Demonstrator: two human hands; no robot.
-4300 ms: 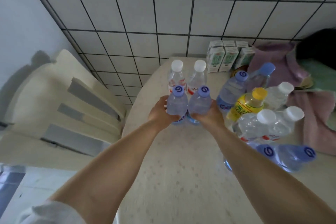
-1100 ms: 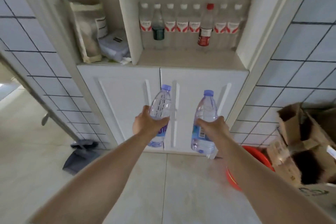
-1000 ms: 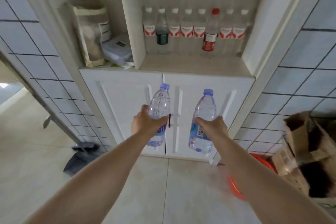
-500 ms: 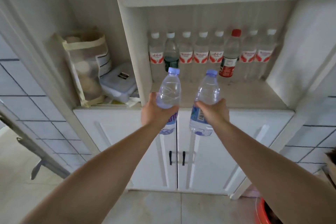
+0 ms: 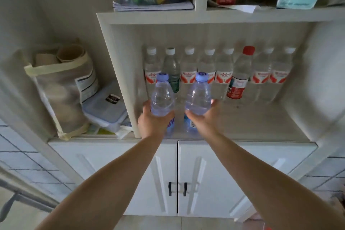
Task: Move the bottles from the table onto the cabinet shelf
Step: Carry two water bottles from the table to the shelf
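We hold two blue-capped bottles upright over the front of the cabinet shelf [image 5: 252,127]. Our left hand [image 5: 152,122] has its fingers wrapped round the left bottle [image 5: 162,99]; our right hand [image 5: 204,119] grips the right bottle [image 5: 199,97]. Both stand just before the row of bottles [image 5: 224,74] at the shelf's back.

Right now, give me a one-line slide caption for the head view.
Left hand and right hand each set a blue-capped bottle on the cabinet shelf, in front of a row of bottles.
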